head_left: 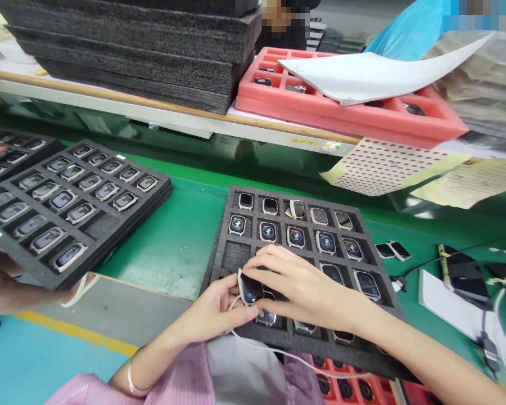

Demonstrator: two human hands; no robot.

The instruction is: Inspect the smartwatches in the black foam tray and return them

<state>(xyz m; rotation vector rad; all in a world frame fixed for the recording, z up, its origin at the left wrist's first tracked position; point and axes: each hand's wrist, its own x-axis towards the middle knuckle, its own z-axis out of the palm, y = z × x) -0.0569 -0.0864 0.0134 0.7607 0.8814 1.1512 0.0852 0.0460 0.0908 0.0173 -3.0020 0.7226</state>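
Note:
Over the near left part of a black foam tray [382,315], I hold a smartwatch body [250,288] with a dark screen and a light frame. My left hand [221,309] grips it from the left, the thumb along its lower edge. From the right, my right hand [297,281] closes its fingers and thumb on the same watch. A white cable [303,360] runs from my left fingers across my lap to the right. Several watch bodies lie in the tray's pockets, some with lit screens. One pocket [236,257] beside my hands is bare.
Another foam tray of watches [152,197] lies left, near a co-worker's arm [25,287]. Two loose watches [392,250], a phone [464,273] and cables are on the right. Above, a shelf edge [177,107] bears stacked black foam [130,56] and a red foam tray [341,118].

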